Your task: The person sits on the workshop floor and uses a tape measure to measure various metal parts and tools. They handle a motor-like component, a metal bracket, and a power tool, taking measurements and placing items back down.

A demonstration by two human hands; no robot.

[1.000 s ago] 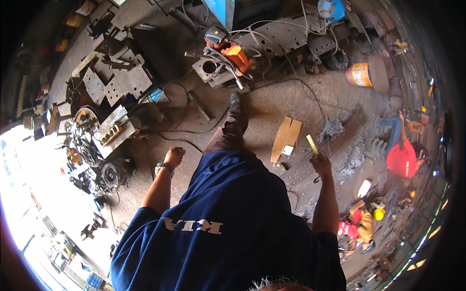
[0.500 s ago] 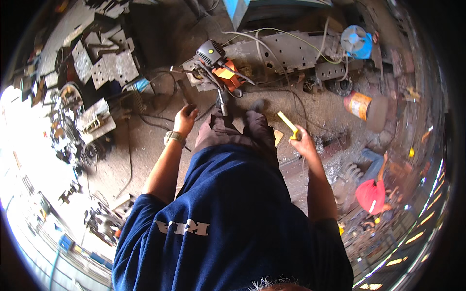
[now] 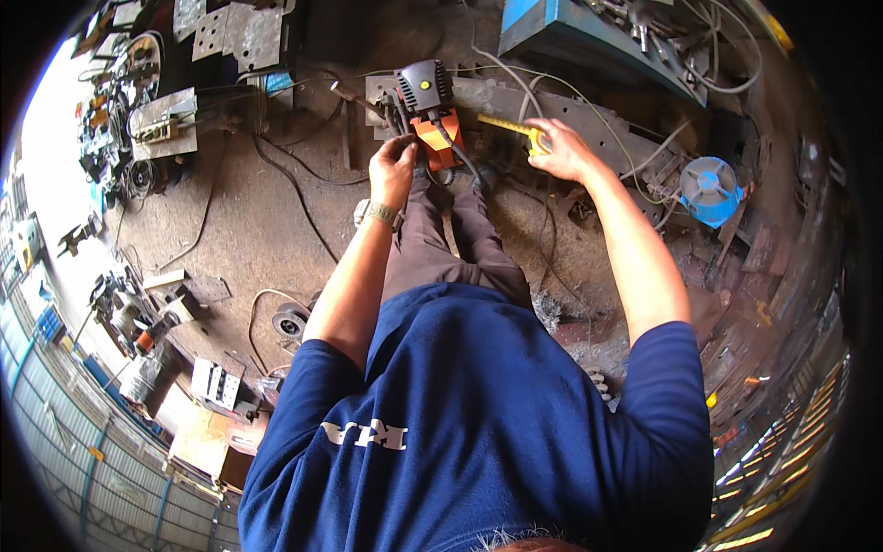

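Note:
My right hand (image 3: 563, 150) is closed around a yellow tape measure (image 3: 539, 142). A short length of its yellow blade (image 3: 504, 123) sticks out to the left, toward a machine with a dark grey ribbed housing (image 3: 426, 85) and an orange part (image 3: 439, 138) below it. My left hand (image 3: 394, 168) is raised just left of the orange part, thumb and fingers pinched together. Whatever it may hold there is hidden. Beyond both hands lies a long drilled metal beam (image 3: 589, 124), with a brown rod (image 3: 357, 98) at its left end.
A blue bench (image 3: 589, 46) with tools stands at the far right. Near it sits a blue round motor-like unit (image 3: 710, 191). Cables (image 3: 299, 198) cross the floor at left. Drilled steel plates (image 3: 241, 35) are stacked far left, and a dark wheel (image 3: 290, 322) lies on the floor.
Both hands have moved forward, away from my body, toward the beam and machine. The tape measure has travelled with my right hand. My view has shifted; the red-clad person no longer shows.

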